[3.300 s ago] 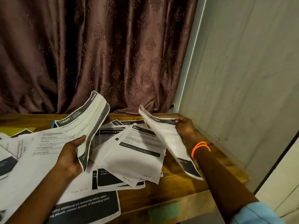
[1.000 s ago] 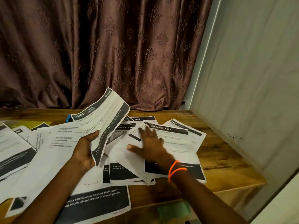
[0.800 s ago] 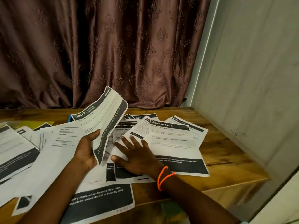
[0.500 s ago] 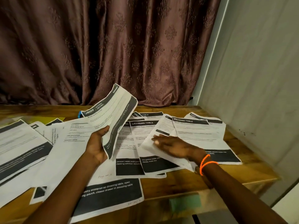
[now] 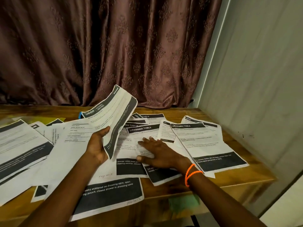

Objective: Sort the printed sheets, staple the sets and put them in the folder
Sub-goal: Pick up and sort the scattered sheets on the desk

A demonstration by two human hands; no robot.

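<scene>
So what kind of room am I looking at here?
Probably a room in a home, not an office: a patterned brown curtain hangs behind a wooden table in a corner, strewn with printed sheets.

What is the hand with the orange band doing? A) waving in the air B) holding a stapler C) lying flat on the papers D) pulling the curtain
C: the right hand, with the orange band on its wrist, lies flat with fingers spread on the printed sheets on the table.
</scene>
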